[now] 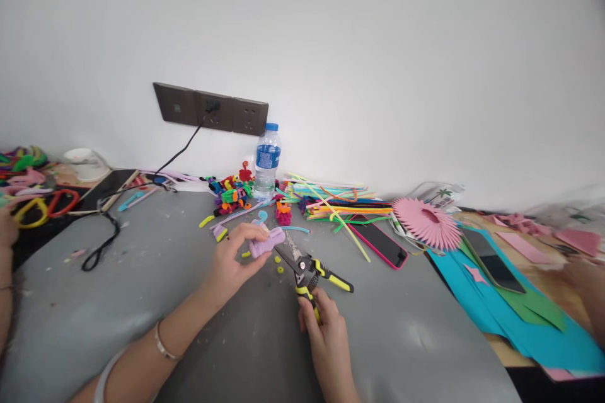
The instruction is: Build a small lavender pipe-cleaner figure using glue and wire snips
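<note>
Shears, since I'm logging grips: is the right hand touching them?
Touching. The head view shows the right hand holding the shears by one handle.

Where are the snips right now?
Head view, below centre: the snips are in the right hand, blades pointing toward the lilac bundle in the left hand.

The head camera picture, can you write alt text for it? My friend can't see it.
A person's left hand holds a lilac pipe-cleaner bundle and the right hand holds open black-and-yellow shears over a grey table. Behind are a water bottle and, to its right, colourful pipe cleaners and a pink paper ring.
</note>
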The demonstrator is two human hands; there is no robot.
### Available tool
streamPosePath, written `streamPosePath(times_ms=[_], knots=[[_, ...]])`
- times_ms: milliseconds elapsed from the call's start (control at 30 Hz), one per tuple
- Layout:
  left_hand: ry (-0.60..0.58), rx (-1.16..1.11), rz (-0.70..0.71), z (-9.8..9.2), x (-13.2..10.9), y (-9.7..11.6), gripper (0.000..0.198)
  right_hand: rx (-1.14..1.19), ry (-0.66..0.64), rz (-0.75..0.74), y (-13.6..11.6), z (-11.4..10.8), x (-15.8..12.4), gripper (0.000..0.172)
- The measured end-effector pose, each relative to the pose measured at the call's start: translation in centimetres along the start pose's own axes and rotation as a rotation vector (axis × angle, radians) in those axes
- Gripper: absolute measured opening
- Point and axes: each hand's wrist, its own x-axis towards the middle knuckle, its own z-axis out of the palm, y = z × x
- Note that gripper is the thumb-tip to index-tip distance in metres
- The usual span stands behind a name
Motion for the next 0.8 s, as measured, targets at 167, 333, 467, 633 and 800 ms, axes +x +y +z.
streamPosePath(times_ms=[167, 333, 467, 633, 800], knots=[[0.014, 0.038, 0.039, 0.11, 0.03, 0.01, 0.016, -0.009, -0.003, -0.004, -0.08, -0.01, 0.07, 0.051], [0.012, 0.040, 0.013, 0.09, 0.11, 0.18, 0.015, -0.012, 0.007, -0.001, -0.17, -0.05, 0.05, 0.051], [0.011, -0.017, -0.039, 0.14, 0.06, 0.23, 0.016, 0.001, 0.008, -0.001, -0.06, -0.07, -0.01, 0.049], [-0.009, -0.159, -0.200, 0.33, -0.03, 0.51, 0.015, 0.010, -0.002, 0.010, 0.15, 0.05, -0.03, 0.048], [-0.020, -0.169, -0.271, 0.47, -0.12, 0.46, 0.014, 0.016, 0.037, -0.005, 0.30, 0.20, -0.08, 0.048]])
